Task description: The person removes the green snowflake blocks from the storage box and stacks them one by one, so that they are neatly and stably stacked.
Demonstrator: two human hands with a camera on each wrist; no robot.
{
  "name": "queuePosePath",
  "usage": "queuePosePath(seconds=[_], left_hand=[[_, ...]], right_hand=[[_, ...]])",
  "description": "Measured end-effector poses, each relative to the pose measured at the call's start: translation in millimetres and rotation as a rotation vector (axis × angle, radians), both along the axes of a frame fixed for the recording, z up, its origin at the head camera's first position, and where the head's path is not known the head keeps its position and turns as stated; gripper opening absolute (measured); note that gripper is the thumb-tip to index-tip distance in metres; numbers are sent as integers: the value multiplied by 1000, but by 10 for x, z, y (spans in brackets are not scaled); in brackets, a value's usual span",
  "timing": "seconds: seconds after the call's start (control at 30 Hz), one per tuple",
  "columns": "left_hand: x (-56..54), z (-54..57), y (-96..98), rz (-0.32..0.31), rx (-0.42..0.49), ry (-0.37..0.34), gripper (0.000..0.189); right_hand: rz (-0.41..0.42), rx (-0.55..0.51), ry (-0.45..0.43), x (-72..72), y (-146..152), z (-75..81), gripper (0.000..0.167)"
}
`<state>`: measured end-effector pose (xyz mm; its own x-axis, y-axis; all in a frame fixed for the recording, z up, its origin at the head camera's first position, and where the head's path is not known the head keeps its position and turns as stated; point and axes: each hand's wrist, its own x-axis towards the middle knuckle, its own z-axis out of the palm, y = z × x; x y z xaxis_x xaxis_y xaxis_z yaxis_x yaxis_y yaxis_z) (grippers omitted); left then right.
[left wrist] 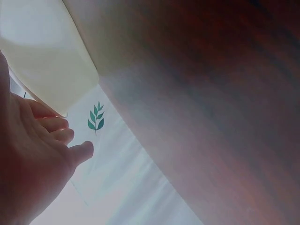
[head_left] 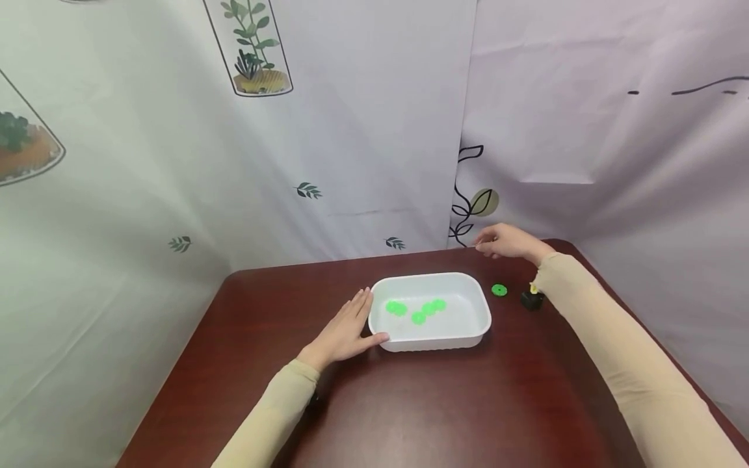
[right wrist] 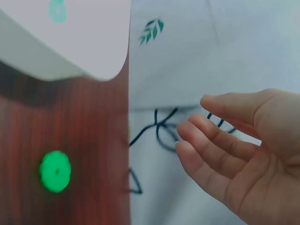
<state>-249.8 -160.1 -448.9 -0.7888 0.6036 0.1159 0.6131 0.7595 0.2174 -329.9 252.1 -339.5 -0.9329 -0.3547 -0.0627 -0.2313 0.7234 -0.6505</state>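
Observation:
A white plastic tray (head_left: 430,344) stands on the table, with several flat green discs (head_left: 418,318) lying inside. My left hand (head_left: 344,331) rests against its left end, fingers straight along the rim and thumb at the front corner. In the left wrist view that hand (left wrist: 42,150) is beside the tray wall (left wrist: 51,70). Beyond the tray's far right corner, my right hand (head_left: 508,242) is raised near the table's back edge. Its thumb and forefinger pinch a thin, pale stick (right wrist: 164,108), blurred in the right wrist view. One green disc (head_left: 499,290) lies right of the tray.
A small black block (head_left: 531,300) with a yellow piece on top sits near my right sleeve (head_left: 620,357). Behind the dark red-brown table (head_left: 456,409) hangs a white curtain (head_left: 374,143) printed with plants.

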Motion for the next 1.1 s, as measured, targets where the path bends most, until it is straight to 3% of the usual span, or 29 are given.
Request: queuePosePath(seconds=[0.2, 0.4, 0.7, 1.1], left_hand=[[-2, 6, -10, 3, 2, 23, 101], [-12, 10, 4, 4, -11, 32, 102], [20, -38, 22, 11, 0, 10, 101], [20, -21, 15, 14, 13, 15, 103]], right_hand=[[104, 66, 16, -45, -313, 122, 31], [222, 138, 40, -64, -599, 149, 31], [328, 232, 29, -39, -953, 0, 27], [416, 392, -24, 17, -1154, -177, 31]])
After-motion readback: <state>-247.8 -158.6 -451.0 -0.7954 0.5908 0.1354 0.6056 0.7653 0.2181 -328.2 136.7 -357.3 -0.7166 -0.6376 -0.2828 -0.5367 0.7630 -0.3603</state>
